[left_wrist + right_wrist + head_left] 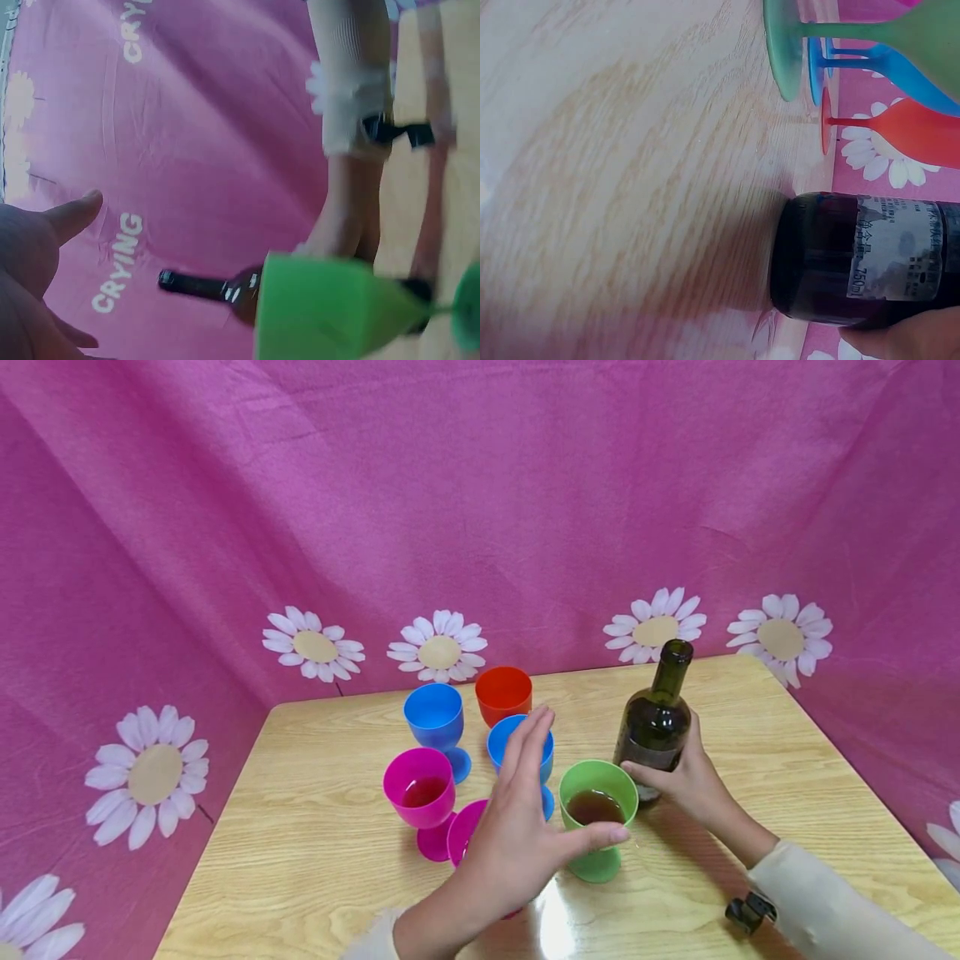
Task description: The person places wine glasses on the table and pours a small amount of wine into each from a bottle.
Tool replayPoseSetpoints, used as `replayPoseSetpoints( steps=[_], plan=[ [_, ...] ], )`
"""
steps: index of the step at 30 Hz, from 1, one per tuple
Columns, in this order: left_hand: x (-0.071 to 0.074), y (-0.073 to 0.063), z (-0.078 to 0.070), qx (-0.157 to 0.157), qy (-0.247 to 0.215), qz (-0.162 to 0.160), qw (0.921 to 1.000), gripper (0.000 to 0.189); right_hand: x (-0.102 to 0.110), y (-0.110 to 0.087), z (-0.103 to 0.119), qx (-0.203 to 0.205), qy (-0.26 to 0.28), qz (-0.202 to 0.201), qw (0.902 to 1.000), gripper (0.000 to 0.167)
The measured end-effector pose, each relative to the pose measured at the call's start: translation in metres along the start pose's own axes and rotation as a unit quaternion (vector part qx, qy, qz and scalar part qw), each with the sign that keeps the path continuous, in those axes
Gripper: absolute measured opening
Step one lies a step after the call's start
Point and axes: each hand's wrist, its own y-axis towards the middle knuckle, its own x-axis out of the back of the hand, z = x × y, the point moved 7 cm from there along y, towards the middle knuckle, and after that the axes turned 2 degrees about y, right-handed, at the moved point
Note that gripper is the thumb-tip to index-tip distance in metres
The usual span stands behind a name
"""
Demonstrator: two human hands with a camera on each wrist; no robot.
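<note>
My right hand (693, 777) grips a dark green wine bottle (651, 727) around its lower body. The bottle is upright, its base at the tabletop, and a white printed label (898, 247) shows in the right wrist view. Left of it stands a green goblet (597, 768) with brown liquid inside. My left hand (517, 827) hovers with fingers straight and thumb spread toward the green goblet, holding nothing; whether the thumb touches the rim I cannot tell. Behind this hand a pink goblet (465, 827) is mostly hidden. Another pink goblet (420, 777) holds red liquid.
Two blue goblets (435, 718) and a red goblet (504, 689) stand farther back on the wooden table (315, 827). A pink cloth (480, 510) with white daisies hangs behind and along the sides. A black clip-like piece (750, 912) sits at my right sleeve.
</note>
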Motion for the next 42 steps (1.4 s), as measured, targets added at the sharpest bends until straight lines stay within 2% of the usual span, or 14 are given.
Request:
replayPoseSetpoints(
  steps=[3,6,10,16,20,30,34,42],
  plan=[
    [0.017,0.008,0.002,0.011,0.019,0.007,0.9997,0.113,0.000,0.000,0.000,-0.001,0.001,0.001,1.0000,0.114],
    [0.030,0.018,0.011,0.024,0.048,0.019,0.9984,0.111,0.000,0.001,-0.001,-0.001,0.004,0.003,1.0000,0.114],
    [0.042,0.034,0.030,0.027,0.070,0.038,0.9965,0.108,0.000,0.001,-0.001,-0.002,0.004,0.003,1.0000,0.114],
    [0.052,0.056,0.060,0.021,0.074,0.081,0.9937,0.099,0.000,0.001,-0.001,-0.006,0.002,0.003,1.0000,0.114],
    [0.052,0.066,0.072,0.022,0.081,0.104,0.9910,0.094,0.001,0.001,-0.001,-0.009,0.005,0.005,0.9999,0.115],
    [0.045,0.080,0.082,0.043,0.112,0.131,0.9841,0.092,0.000,0.000,-0.004,-0.014,0.010,0.007,0.9998,0.115],
    [0.042,0.083,0.085,0.047,0.119,0.138,0.9822,0.091,0.000,0.000,-0.005,-0.015,0.013,0.009,0.9998,0.116],
    [0.043,0.083,0.089,0.051,0.101,0.136,0.9842,0.090,0.000,0.000,-0.005,-0.020,0.016,0.012,0.9996,0.116]
  ],
)
